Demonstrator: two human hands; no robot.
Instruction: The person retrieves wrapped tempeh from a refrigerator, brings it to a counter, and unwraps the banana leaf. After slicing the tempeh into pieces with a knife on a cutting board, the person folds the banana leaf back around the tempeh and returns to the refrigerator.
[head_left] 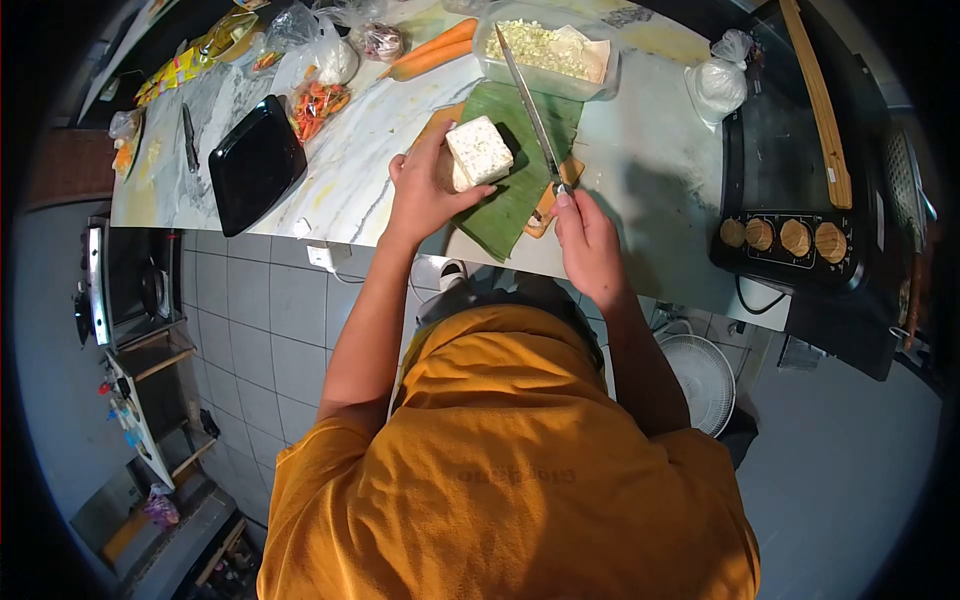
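My left hand (424,192) is closed around a pale, speckled block of tofu (482,150), with the thumb on its near side and the fingers on its left. A second white piece shows partly beneath it. Under the tofu lies a green banana leaf (498,220), spread over a wooden cutting board (572,170) whose edges peek out. My right hand (590,240) grips the handle of a long knife (533,112). The blade points away from me, to the right of the tofu and apart from it, crossing above the leaf.
Behind the leaf stands a plastic container (606,84) of chopped pale vegetables, beside carrots (435,52). A black tray (255,165), another knife (190,138) and bagged vegetables (318,105) lie leftward. At right are a tied white bag (718,85) and a black oven (790,240).
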